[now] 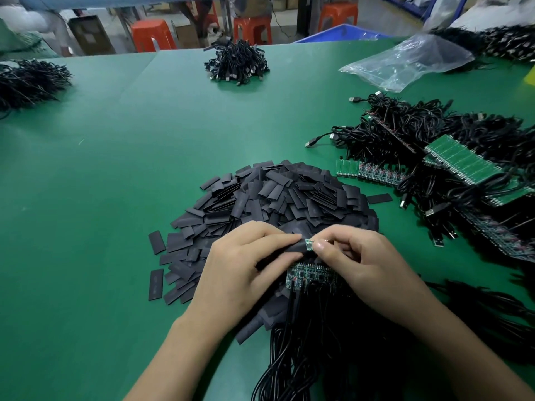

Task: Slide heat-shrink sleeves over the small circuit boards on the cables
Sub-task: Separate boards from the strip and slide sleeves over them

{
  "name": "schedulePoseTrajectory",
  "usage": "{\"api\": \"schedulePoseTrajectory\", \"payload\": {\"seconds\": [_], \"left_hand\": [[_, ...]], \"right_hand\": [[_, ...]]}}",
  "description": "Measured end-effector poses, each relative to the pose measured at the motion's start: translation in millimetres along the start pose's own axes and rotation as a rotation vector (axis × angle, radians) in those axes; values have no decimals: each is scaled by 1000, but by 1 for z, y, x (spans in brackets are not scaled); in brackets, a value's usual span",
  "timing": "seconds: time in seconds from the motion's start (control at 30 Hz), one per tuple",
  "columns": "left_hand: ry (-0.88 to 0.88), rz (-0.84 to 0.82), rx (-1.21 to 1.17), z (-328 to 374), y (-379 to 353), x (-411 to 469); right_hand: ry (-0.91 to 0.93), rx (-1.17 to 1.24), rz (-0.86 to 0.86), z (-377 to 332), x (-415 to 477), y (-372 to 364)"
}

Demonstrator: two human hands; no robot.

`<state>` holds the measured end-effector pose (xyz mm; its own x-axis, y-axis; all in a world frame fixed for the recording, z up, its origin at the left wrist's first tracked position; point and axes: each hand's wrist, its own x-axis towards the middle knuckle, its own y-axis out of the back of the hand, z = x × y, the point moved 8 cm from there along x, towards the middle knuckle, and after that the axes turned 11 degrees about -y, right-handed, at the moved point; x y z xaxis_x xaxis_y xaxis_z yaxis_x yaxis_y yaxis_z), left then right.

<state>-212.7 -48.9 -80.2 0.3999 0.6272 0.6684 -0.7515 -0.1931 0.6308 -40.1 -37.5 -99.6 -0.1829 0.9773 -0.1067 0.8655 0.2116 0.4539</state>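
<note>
My left hand [246,267] pinches a flat black heat-shrink sleeve [291,249] between thumb and fingers. Its open end meets a small green circuit board [309,245], which my right hand [364,264] pinches at the other end. The board's tip sits just inside the sleeve mouth. Below both hands lies a strip of joined green boards [311,274] with black cables [292,357] running toward me. A big heap of loose black sleeves [278,195] spreads on the green table just beyond my hands.
At the right lie tangled black USB cables [405,131] with green board panels [463,163]. A clear plastic bag [411,62] lies at the back right. Cable bundles sit at the back middle [237,62] and far left [29,82]. Orange stools [152,34] stand beyond the table.
</note>
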Motion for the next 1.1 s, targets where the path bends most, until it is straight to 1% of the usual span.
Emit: {"api": "schedulePoseTrajectory", "payload": {"seconds": [0.1,0.4,0.67,0.87,1.1], "left_hand": [[7,13,9,-3,3,0],[-79,-29,-40,9,-6,0],[-21,-31,-98,6,-1,2],[-53,-31,-88,9,-3,1],[-64,-30,0,10,-5,2]], "right_hand": [[-33,80,-14,6,5,6],[2,13,-58,6,4,-4],[-15,22,-93,8,4,-7],[-12,-8,-72,7,3,-7],[-5,4,-57,4,1,-6]]}}
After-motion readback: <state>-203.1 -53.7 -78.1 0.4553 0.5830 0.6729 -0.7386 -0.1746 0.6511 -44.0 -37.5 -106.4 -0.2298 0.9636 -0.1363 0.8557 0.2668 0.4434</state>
